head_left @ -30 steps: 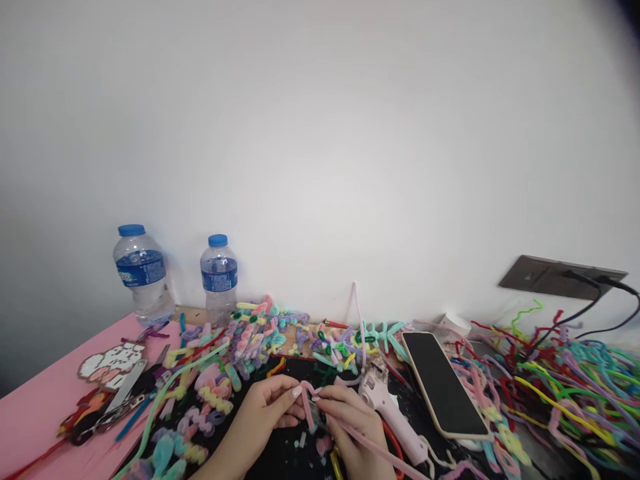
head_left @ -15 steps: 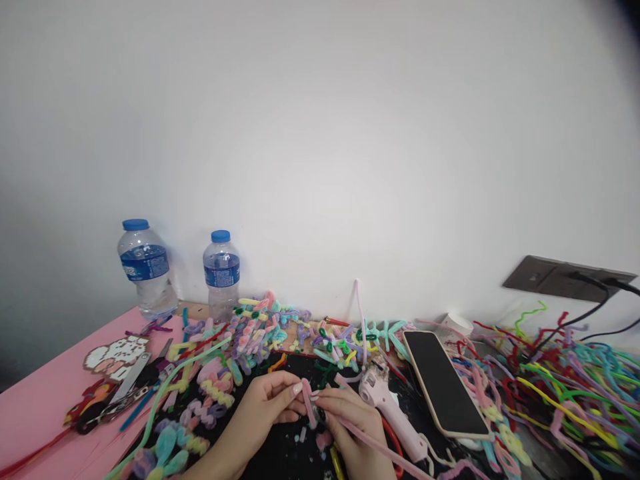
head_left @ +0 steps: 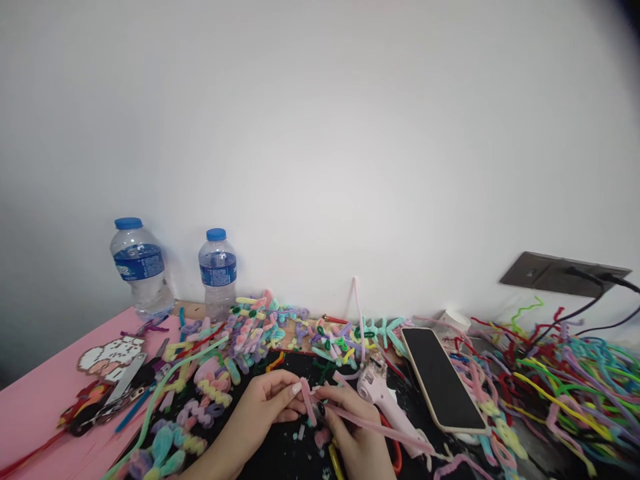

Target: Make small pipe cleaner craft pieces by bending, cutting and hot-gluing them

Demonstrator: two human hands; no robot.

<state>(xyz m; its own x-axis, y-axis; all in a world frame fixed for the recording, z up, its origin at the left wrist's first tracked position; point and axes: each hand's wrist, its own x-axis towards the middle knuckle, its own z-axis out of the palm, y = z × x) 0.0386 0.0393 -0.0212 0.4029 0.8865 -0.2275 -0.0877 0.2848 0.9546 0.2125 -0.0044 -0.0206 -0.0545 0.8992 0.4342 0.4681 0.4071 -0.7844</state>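
Note:
My left hand (head_left: 265, 407) pinches a folded pink pipe cleaner (head_left: 309, 404) between thumb and fingers, low in the middle of the view. Close on its right, my right hand (head_left: 356, 427) has thumb and fingers together on a long pink pipe cleaner (head_left: 387, 431), whose tail runs out to the lower right. Whether the two pink lengths are one piece I cannot tell. A small dark thing (head_left: 321, 409) shows by the right fingertips, too small to name. Beside my right hand lies a pale pink glue gun (head_left: 393, 403).
A phone (head_left: 445, 383) lies right of the glue gun, by a heap of coloured pipe cleaners (head_left: 575, 400). At left are two water bottles (head_left: 137, 267), scissors (head_left: 125, 381) and a pink sheet (head_left: 40, 400). Finished fuzzy shapes (head_left: 253, 327) line the wall. Cords hang from an outlet (head_left: 550, 273).
My right fingers have shifted and spread a little at the pink pipe cleaner, and its tail has swung upward. My left hand keeps its pinch. The view has turned slightly.

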